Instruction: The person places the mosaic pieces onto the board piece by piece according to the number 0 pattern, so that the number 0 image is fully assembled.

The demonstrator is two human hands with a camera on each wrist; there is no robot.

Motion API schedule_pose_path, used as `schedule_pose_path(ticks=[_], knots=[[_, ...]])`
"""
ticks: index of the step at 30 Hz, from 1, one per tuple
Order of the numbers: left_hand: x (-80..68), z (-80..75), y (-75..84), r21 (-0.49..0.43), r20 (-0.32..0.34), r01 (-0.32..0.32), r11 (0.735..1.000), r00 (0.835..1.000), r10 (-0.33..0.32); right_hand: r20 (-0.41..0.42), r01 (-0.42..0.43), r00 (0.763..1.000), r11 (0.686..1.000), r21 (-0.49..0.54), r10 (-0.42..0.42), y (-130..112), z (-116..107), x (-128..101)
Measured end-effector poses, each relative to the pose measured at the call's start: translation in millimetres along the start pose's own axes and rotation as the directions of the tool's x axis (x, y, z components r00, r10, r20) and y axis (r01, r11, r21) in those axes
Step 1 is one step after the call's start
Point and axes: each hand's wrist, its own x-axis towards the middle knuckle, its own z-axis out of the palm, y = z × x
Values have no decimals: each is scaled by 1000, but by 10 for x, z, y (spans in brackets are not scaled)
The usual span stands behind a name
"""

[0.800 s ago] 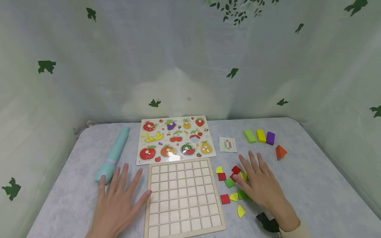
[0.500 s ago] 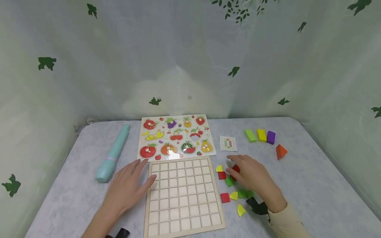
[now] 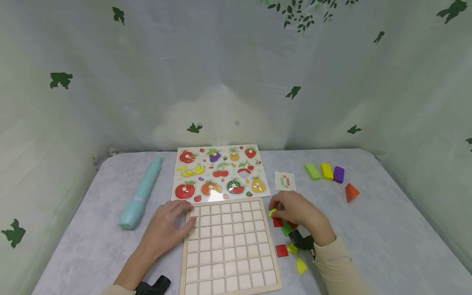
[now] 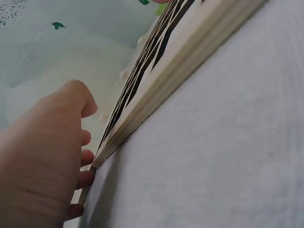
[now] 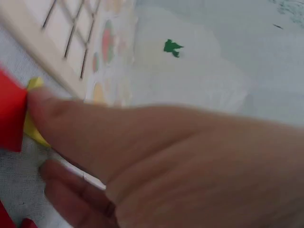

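Note:
In the head view a wooden grid board (image 3: 230, 255) lies in front of me, its square cells bare. My left hand (image 3: 162, 227) rests at its upper left corner, fingertips by the rim, thumb apart from the fingers; the left wrist view has the hand (image 4: 45, 142) beside the board's edge (image 4: 178, 80). My right hand (image 3: 300, 209) bends over the loose pieces, pinching a yellow quarter-circle piece (image 3: 272, 213) between thumb and fingers. The right wrist view puts the thumb on that yellow piece (image 5: 33, 126), with a red square (image 5: 10, 111) close by.
A red square (image 3: 282, 250), a yellow piece (image 3: 301, 266) and a green piece (image 3: 286, 229) lie right of the board. Behind stand a fruit puzzle (image 3: 221, 180) and a pattern card (image 3: 284, 181). Coloured blocks (image 3: 326, 171) sit back right, a teal folded umbrella (image 3: 138, 200) left.
My right hand has swung left from spread fingers above the pieces down to the yellow piece. My left hand has moved from beside the board up to its upper left corner.

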Motion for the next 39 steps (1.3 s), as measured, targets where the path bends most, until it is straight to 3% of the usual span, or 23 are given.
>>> schedule_pose_path(ticks=[7,16,25,32,39], knots=[[-68,41,-50,-37,-1,-55,998,998,55,7,142,990,990,6,-142,118,-13,17],[14,48,-55,-46,36,-77,996,996,78,31,92,995,995,36,-93,175,-66,33],[-22,102,-67,-66,53,-38,997,998,42,-24,162,987,987,7,-162,186,-29,51],[-16,119,-51,-89,57,-73,993,995,78,-62,257,964,966,-15,-258,7,70,64],[-17,90,-78,-88,64,-55,995,996,61,-33,374,926,927,-33,-375,-327,170,178]])
